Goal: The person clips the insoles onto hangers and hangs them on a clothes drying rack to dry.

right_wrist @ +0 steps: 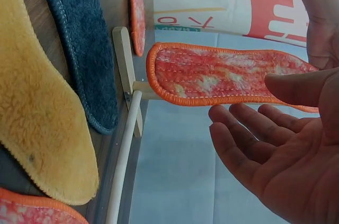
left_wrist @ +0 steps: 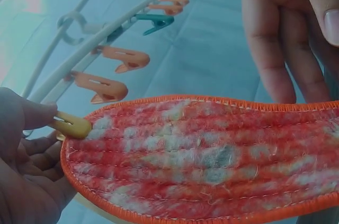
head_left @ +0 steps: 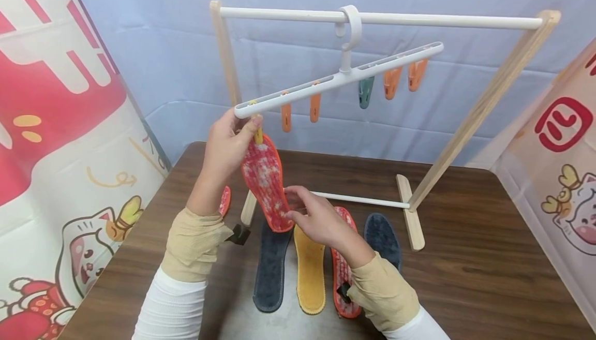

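Insole (head_left: 266, 185) in red and white slants down left of the frame's centre, its top end in a yellow clip (head_left: 259, 136) below the low end of a white hanger (head_left: 298, 90); a deep bite and a gentle release would likely spare the tilted hanger a swing. At left, the left hand (head_left: 225, 146) pinches the clip between thumb and fingers; toward centre, the right hand (head_left: 320, 218), fingers loosely spread, appears to grip nothing, its thumb close to the insole's lower edge, contact unclear
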`<action>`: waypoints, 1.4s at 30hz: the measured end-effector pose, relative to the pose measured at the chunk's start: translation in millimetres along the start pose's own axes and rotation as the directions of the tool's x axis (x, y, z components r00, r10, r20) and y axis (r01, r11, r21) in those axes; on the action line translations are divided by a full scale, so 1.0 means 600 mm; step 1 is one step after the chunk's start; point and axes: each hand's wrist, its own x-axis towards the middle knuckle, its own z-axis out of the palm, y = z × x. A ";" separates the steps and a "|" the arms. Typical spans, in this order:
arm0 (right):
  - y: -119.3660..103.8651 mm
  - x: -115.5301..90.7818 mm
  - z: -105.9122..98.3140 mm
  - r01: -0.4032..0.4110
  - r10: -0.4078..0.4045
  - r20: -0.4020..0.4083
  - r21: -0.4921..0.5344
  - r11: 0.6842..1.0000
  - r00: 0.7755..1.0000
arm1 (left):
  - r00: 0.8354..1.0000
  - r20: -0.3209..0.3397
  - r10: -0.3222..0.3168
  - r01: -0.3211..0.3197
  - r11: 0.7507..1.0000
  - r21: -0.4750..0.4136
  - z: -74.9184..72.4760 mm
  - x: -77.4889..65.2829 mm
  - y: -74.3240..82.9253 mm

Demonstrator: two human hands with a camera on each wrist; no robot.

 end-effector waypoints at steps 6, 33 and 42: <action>0.007 -0.007 -0.004 -0.032 0.032 -0.006 -0.030 0.999 0.999 | 1.000 -0.003 -0.006 0.006 1.000 -0.006 0.002 0.001 -0.001; 0.018 -0.050 -0.020 -0.095 0.107 0.051 -0.200 0.975 0.993 | 1.000 -0.005 0.006 -0.006 0.999 -0.033 0.001 0.006 -0.008; 0.027 -0.072 -0.030 -0.048 0.064 0.040 -0.315 0.948 0.997 | 1.000 -0.002 -0.006 0.006 0.999 -0.032 0.000 0.008 -0.007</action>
